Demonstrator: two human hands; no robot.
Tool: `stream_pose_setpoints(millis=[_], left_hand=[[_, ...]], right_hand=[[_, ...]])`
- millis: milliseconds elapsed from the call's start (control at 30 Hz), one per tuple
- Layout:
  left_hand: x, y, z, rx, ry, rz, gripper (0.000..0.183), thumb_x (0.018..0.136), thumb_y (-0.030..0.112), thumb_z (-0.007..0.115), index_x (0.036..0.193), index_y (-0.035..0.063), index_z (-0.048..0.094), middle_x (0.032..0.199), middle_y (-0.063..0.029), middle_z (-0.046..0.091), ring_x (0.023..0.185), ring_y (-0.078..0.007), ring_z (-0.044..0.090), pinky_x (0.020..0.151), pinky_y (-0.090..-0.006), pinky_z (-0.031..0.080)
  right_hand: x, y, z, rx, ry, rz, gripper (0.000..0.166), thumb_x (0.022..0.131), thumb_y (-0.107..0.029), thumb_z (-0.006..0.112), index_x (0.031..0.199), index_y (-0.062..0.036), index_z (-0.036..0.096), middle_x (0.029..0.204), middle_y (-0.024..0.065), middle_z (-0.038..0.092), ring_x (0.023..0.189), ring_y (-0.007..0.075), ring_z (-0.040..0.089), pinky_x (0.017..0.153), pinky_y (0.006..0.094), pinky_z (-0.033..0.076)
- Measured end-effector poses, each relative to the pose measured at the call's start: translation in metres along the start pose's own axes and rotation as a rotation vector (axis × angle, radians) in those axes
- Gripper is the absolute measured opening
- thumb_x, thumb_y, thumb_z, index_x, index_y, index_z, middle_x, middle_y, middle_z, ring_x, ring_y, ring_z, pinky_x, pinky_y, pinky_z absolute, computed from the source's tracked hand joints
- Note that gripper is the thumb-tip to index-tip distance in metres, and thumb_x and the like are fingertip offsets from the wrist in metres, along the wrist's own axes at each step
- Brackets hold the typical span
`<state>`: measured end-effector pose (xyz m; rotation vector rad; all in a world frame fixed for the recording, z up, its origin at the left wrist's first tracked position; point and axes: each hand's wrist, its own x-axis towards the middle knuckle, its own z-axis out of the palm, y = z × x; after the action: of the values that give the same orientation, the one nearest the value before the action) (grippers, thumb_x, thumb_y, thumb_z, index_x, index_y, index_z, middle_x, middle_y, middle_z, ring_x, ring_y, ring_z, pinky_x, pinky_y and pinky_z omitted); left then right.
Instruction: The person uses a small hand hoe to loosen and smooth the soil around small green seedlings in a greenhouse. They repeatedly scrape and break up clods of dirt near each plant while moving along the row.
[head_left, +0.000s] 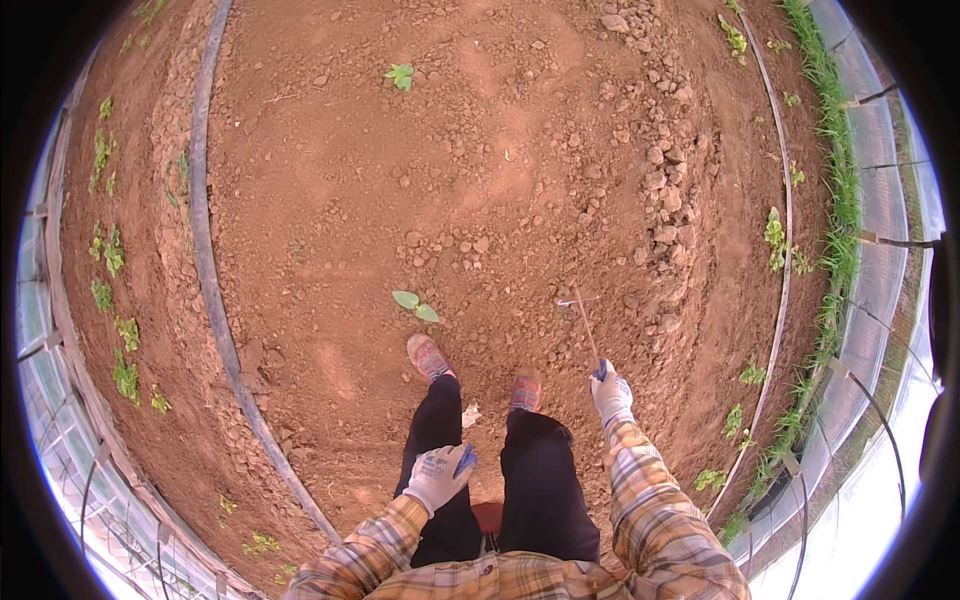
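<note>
My right hand (611, 391), in a white glove with blue on the fingers, is closed around the handle of a long-handled hand tool (587, 324). The tool's thin metal head lies at the soil, to the right of a two-leaved seedling (415, 306). My left hand (439, 477), gloved the same way, rests over my left thigh with its fingers curled; whether it holds anything is hidden. Both my shoes stand on reddish soil (337, 225), the left one just below the seedling. Farther ahead grows another small green plant (401, 76).
A dark irrigation hose (201, 187) runs along the left and a thinner line (785, 195) along the right. A ridge of clods (670, 195) lies right of centre. Leafy plants (112, 251) grow beyond the hose. Plastic sheeting (874, 172) and a grass strip (838, 150) border the right side.
</note>
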<state>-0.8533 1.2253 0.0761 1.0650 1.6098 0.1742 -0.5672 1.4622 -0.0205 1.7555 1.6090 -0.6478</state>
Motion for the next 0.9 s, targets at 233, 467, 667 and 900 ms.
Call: stream_pose_setpoints(millis=[233, 467, 667, 900], left_hand=[[0.054, 0.043, -0.013, 0.04, -0.256, -0.056, 0.043, 0.09, 0.042, 0.048, 0.115, 0.008, 0.055, 0.103, -0.0161, 0.064, 0.097, -0.0319, 0.061, 0.081, -0.0427, 0.047], [0.125, 0.072, 0.023, 0.143, -0.895, -0.368, 0.057, 0.089, 0.05, 0.041, 0.127, 0.0077, 0.051, 0.127, -0.0182, 0.055, 0.118, -0.0331, 0.053, 0.098, -0.0451, 0.041], [0.177, 0.007, 0.066, 0.096, -1.029, -0.349, 0.056, 0.088, 0.052, 0.041, 0.115, 0.0063, 0.06, 0.114, -0.0188, 0.062, 0.108, -0.0329, 0.058, 0.094, -0.0404, 0.043], [0.285, -0.131, 0.144, 0.166, -1.298, -0.157, 0.064, 0.088, 0.058, 0.034, 0.119, 0.0089, 0.061, 0.121, -0.0216, 0.058, 0.113, -0.0376, 0.054, 0.097, -0.0426, 0.04]], right_hand=[[0.073, -0.024, -0.056, 0.132, -0.061, 0.097, 0.045, 0.086, -0.036, 0.058, 0.128, -0.022, 0.05, 0.098, 0.013, 0.068, 0.09, 0.0329, 0.065, 0.075, 0.0431, 0.051], [0.2, -0.031, -0.076, 0.266, 0.313, -0.157, 0.049, 0.086, -0.036, 0.06, 0.132, -0.0224, 0.048, 0.094, 0.0158, 0.067, 0.086, 0.0347, 0.064, 0.074, 0.0434, 0.051], [0.32, -0.112, -0.136, 0.379, 0.374, -0.19, 0.043, 0.09, -0.03, 0.057, 0.13, -0.0153, 0.05, 0.098, 0.0174, 0.066, 0.089, 0.0358, 0.064, 0.075, 0.0409, 0.05], [0.425, -0.156, -0.137, 0.207, 0.578, -0.266, 0.054, 0.091, -0.035, 0.052, 0.141, -0.029, 0.034, 0.09, 0.0138, 0.068, 0.083, 0.0335, 0.065, 0.073, 0.0434, 0.049]])
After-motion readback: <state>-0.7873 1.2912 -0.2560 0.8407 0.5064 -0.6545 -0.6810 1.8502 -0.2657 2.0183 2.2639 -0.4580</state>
